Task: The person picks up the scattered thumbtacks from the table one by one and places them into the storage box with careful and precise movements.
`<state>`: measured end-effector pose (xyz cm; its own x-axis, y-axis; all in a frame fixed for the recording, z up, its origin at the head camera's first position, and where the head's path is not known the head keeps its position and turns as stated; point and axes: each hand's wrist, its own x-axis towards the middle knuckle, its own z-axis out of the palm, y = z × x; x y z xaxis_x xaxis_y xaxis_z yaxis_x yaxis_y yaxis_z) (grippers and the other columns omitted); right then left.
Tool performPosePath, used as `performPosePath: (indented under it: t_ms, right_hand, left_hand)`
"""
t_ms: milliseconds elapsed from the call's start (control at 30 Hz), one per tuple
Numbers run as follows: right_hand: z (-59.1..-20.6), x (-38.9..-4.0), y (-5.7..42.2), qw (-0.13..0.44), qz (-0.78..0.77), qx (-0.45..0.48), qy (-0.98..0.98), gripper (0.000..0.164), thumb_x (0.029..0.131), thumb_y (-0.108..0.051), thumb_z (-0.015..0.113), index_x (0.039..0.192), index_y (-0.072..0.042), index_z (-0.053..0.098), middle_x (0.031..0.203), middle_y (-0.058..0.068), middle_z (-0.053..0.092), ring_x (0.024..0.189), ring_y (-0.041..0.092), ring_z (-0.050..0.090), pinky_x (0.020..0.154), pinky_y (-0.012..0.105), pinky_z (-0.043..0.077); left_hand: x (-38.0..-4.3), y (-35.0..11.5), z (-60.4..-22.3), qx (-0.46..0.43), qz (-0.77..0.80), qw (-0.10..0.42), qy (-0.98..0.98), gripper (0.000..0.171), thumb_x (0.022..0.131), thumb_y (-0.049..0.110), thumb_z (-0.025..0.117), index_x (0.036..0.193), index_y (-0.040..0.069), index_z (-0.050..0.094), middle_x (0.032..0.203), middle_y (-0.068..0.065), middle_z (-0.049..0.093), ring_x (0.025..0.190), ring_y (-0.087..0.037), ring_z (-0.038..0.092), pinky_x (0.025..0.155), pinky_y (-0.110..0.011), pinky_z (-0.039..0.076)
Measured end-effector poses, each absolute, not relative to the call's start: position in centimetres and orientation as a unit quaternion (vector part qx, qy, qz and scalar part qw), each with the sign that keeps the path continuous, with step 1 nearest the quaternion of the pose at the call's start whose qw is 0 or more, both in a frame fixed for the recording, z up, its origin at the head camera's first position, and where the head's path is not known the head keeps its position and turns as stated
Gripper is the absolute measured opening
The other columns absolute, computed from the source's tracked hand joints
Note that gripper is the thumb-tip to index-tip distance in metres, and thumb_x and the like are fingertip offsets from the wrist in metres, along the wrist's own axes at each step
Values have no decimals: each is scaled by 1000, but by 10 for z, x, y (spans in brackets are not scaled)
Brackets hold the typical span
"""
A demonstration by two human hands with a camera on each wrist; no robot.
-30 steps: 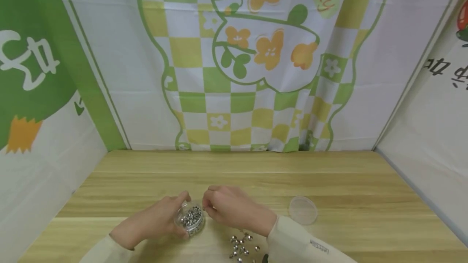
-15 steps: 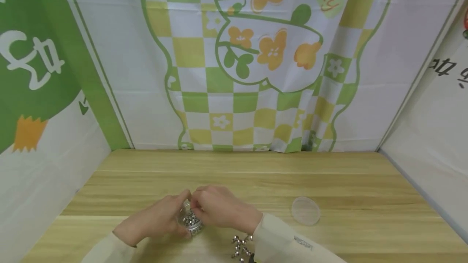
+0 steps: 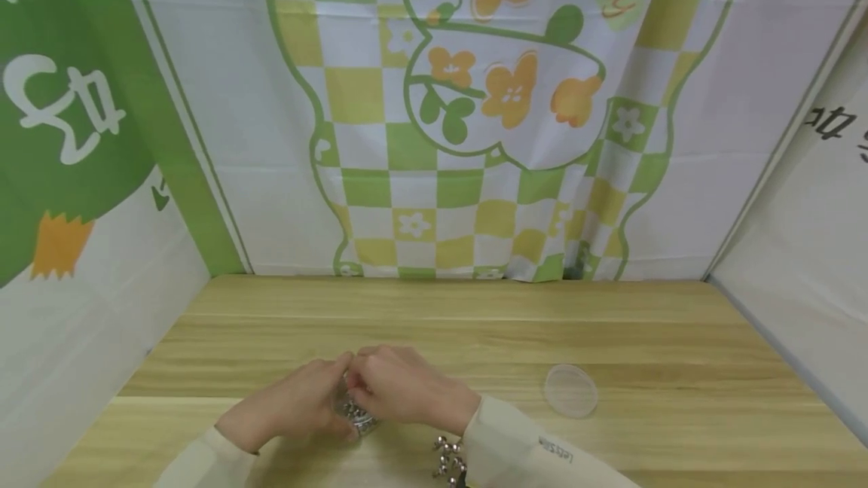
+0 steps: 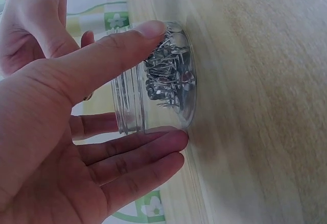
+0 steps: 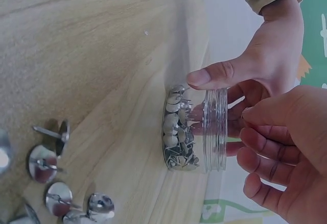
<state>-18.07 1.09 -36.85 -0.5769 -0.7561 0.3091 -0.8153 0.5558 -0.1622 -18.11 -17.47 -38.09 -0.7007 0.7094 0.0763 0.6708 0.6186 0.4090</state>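
My left hand [image 3: 294,401] grips a small clear jar [image 5: 214,132] by its sides, thumb on one side and fingers on the other. Inside lies a heap of silver thumbtacks [image 4: 166,73], and the jar stands on the wooden table. Right at the jar's open mouth is my right hand [image 3: 407,386], its thumb and index finger brought together and its other fingers curled. Whether a thumbtack is between those fingertips is hidden. Several loose thumbtacks [image 3: 447,454] lie on the table near my right forearm, seen closer in the right wrist view.
A round translucent lid [image 3: 571,391] lies flat on the table [image 3: 475,315], to the right of my hands. Behind the table hangs a checkered curtain [image 3: 407,187], with printed cloth walls on both sides.
My right hand has moved left, from beside the jar to over its mouth, where it now covers part of the jar. A tiny thing seemed pinched in it earlier. My left hand keeps its grip.
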Motion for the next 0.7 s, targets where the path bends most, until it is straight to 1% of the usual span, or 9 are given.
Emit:
performPosePath:
  t_ms: [100,200,333,433,500,633,700]
  right_hand:
    - [-369,-180,10,103,139,448,-877,6,81,-14,70,77,-17,69,73,-10,61,60,-2,48,50,11,43]
    - [-369,-179,9,100,140,449,-877,5,80,-14,70,77,-18,69,74,-10,61,61,-2,48,50,11,44]
    - [-369,-179,10,98,140,448,-877,8,80,-13,70,75,-19,67,72,-11,59,59,-2,46,49,10,41]
    - [-370,-179,12,100,140,446,-878,10,80,-13,70,73,-19,66,70,-12,56,57,-2,44,47,10,38]
    - [-370,-178,15,105,139,447,-877,9,80,-13,70,74,-19,67,69,-12,56,57,-2,43,46,9,37]
    - [-370,-173,26,111,129,448,-878,4,80,-13,71,79,-17,71,73,-10,62,60,-3,48,52,9,43]
    - [-371,-170,33,111,127,446,-879,4,80,-13,71,81,-17,72,77,-9,66,64,-3,52,57,10,48]
  left_hand:
    - [-181,-174,-380,387,208,44,897,66,63,34,85,112,6,51,94,-5,69,86,-18,64,75,-44,58]
    - [-181,-175,-379,390,212,46,895,65,64,34,86,111,6,51,92,-3,68,84,-16,63,74,-43,58]
    - [-180,-176,-378,387,212,51,896,58,63,32,86,103,10,50,86,-1,66,77,-13,61,67,-38,57]
    - [-181,-176,-377,384,211,54,897,56,62,31,86,99,11,48,80,-1,64,71,-12,58,60,-34,54]
    - [-181,-176,-377,379,212,58,899,58,62,32,86,99,10,48,78,-1,63,67,-11,56,56,-32,53]
    - [-180,-175,-378,368,213,65,903,63,62,35,86,105,5,50,76,-1,61,65,-10,53,54,-31,51]
    - [-180,-174,-378,363,215,69,904,66,62,36,86,108,3,50,77,-2,61,65,-12,54,55,-34,53]
